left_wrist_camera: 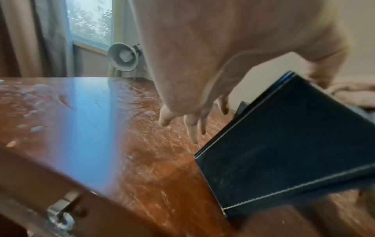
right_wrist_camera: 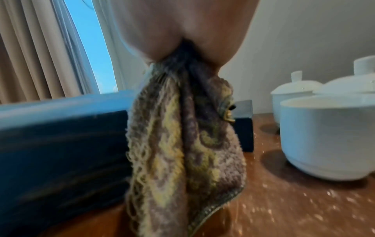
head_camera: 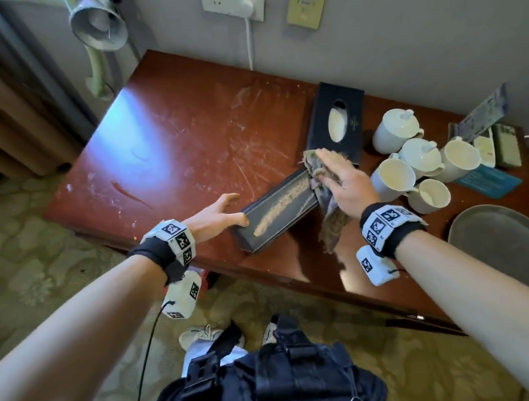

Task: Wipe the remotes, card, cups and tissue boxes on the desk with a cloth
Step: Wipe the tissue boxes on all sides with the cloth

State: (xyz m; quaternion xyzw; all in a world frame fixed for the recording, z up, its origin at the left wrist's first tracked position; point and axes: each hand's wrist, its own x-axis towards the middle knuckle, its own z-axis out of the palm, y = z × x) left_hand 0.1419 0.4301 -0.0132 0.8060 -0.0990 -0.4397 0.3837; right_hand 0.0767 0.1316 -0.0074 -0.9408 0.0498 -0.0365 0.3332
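Clearly early on: the left hand (head_camera: 217,214), fingers spread, steadies the near tissue box (head_camera: 277,210), dust streaking its top. Right of it, the right hand (head_camera: 341,185) clutches the cloth (head_camera: 329,223) against that box's end. Far box (head_camera: 335,124), cups (head_camera: 416,164), remotes (head_camera: 507,144) and card (head_camera: 486,181) probably remain.

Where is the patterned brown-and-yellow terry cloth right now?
In the head view the patterned brown-and-yellow terry cloth hangs from the right hand, at the right end of the near dark tissue box, left of the white cups.

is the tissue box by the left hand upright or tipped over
Tipped: the near tissue box lies on its side on the desk, a dusty streak on its upward face.
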